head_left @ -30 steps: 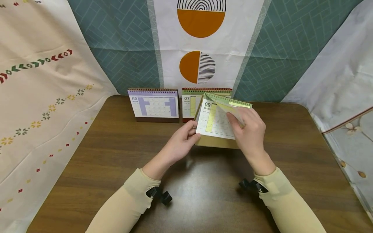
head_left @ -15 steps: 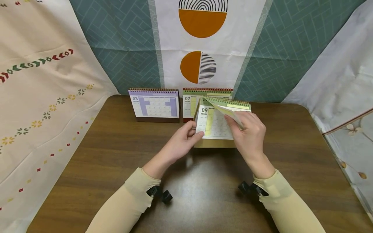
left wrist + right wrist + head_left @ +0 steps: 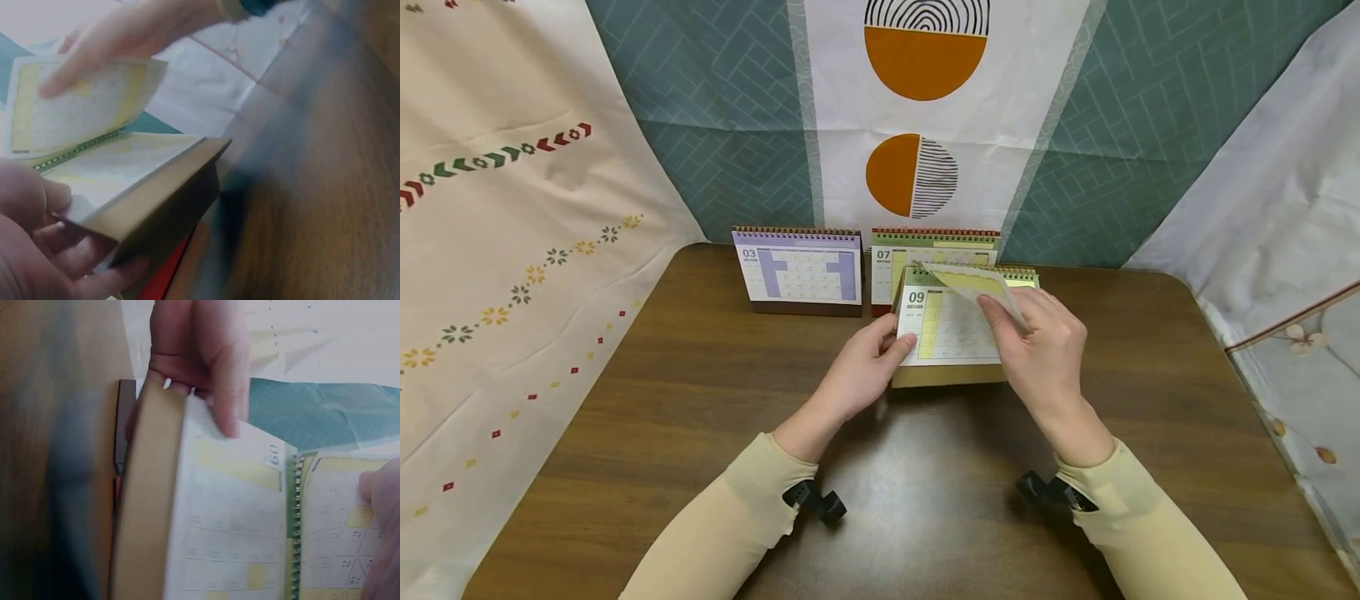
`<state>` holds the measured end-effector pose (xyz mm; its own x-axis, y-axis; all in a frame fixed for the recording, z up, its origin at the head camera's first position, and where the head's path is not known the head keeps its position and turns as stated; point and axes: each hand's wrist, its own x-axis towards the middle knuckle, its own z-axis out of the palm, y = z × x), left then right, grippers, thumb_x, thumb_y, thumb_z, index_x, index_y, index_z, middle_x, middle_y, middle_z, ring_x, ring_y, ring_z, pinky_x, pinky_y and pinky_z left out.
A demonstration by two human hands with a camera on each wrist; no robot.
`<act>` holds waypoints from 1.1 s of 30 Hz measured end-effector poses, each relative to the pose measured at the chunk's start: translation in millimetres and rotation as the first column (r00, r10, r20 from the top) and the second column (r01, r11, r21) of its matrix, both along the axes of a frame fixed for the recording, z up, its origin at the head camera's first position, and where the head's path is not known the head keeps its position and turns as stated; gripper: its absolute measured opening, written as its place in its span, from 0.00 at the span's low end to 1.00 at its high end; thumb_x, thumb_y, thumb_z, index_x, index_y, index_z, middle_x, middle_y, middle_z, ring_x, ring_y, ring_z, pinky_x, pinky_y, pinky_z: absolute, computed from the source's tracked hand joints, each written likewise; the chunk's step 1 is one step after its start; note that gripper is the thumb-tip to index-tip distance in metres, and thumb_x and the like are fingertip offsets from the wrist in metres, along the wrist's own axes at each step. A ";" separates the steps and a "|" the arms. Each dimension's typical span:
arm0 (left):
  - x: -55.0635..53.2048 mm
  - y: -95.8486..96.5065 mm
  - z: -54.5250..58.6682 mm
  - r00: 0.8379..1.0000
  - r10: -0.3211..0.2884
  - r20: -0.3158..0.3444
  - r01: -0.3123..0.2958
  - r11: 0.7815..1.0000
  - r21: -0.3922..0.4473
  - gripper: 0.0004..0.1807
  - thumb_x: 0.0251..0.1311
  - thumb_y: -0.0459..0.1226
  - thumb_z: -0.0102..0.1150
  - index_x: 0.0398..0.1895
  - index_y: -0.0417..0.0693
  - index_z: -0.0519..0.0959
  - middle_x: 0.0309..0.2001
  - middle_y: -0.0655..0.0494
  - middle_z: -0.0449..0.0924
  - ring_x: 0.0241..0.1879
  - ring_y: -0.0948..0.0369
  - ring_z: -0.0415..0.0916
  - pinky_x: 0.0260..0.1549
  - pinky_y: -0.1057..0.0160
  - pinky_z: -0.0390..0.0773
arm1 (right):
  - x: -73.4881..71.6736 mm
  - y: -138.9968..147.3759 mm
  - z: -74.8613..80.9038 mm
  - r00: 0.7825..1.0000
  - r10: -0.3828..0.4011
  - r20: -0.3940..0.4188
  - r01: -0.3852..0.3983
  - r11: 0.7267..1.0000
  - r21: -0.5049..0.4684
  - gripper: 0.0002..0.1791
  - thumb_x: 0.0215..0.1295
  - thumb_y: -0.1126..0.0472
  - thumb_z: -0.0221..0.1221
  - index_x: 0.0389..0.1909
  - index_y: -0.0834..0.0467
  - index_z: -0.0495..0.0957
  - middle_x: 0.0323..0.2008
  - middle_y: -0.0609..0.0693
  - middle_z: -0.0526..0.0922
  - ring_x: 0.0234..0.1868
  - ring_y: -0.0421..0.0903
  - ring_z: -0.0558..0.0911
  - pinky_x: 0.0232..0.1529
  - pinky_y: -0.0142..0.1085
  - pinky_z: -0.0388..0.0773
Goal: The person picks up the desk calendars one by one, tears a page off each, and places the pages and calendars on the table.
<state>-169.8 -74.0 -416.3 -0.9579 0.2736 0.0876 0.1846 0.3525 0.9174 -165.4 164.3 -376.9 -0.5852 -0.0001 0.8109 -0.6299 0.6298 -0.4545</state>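
The turning of a leaf seems to be the step in hand: on the 09 calendar [image 3: 955, 337], a page [image 3: 973, 282] is raised from the sheet beneath and bent up at the green spiral [image 3: 297, 515]. With the 07 calendar [image 3: 883, 260] taken as landmark, the 09 calendar is held just in front of it, so that much of its face is covered; the purple calendar [image 3: 809, 275] is stood beside the landmark, to its left. The left edge of the 09 calendar is grasped by the left hand [image 3: 867, 367], its thumb laid on the printed sheet and its fingers curled behind; whether the tan base [image 3: 946, 377] is rested on the table [image 3: 700, 392] cannot be told. The raised page is pinched by the right hand [image 3: 1047, 342], with thumb and fingers closed about the paper. Next, probably, the page must be swung round the spiral, base steadied.
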 end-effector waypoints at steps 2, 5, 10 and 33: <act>0.6 -1.1 -0.2 0.999 0.032 -0.036 -0.034 0.998 -0.052 0.13 0.84 0.40 0.59 0.62 0.46 0.83 0.52 0.53 0.91 0.44 0.60 0.82 0.46 0.56 0.79 | 2.3 -0.5 6.2 1.000 0.000 0.000 0.000 1.000 0.015 0.11 0.68 0.65 0.77 0.48 0.64 0.93 0.44 0.55 0.94 0.43 0.54 0.91 0.47 0.29 0.76; 1.2 -2.8 1.4 0.990 0.076 -0.117 -0.092 0.986 -0.140 0.11 0.83 0.42 0.61 0.58 0.48 0.85 0.48 0.54 0.91 0.40 0.57 0.79 0.41 0.54 0.77 | 5.9 0.7 17.1 1.000 -0.004 0.002 0.004 1.000 0.028 0.10 0.68 0.65 0.77 0.48 0.63 0.93 0.43 0.54 0.94 0.40 0.52 0.91 0.45 0.24 0.75; 2.7 -4.8 5.7 0.967 0.131 -0.219 -0.181 0.957 -0.228 0.09 0.81 0.45 0.65 0.53 0.52 0.86 0.38 0.59 0.88 0.32 0.56 0.75 0.32 0.54 0.71 | 9.1 3.8 33.8 0.999 -0.019 0.032 0.017 0.999 0.049 0.07 0.69 0.65 0.76 0.45 0.62 0.93 0.40 0.52 0.94 0.36 0.48 0.90 0.42 0.19 0.73; 5.5 -7.5 11.8 0.964 0.098 -0.248 -0.132 0.984 -0.122 0.07 0.77 0.37 0.68 0.52 0.48 0.88 0.46 0.54 0.93 0.41 0.59 0.84 0.42 0.54 0.79 | -0.7 18.3 75.9 0.990 -0.053 0.134 0.028 0.982 0.185 0.25 0.75 0.56 0.72 0.15 0.54 0.79 0.15 0.45 0.64 0.20 0.40 0.56 0.24 0.35 0.50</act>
<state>-164.3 -81.5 -404.5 -0.9389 0.1883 0.2881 0.3442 0.5029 0.7929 -166.0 182.6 -301.1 -0.6939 -0.1145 0.7109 -0.5416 0.7336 -0.4104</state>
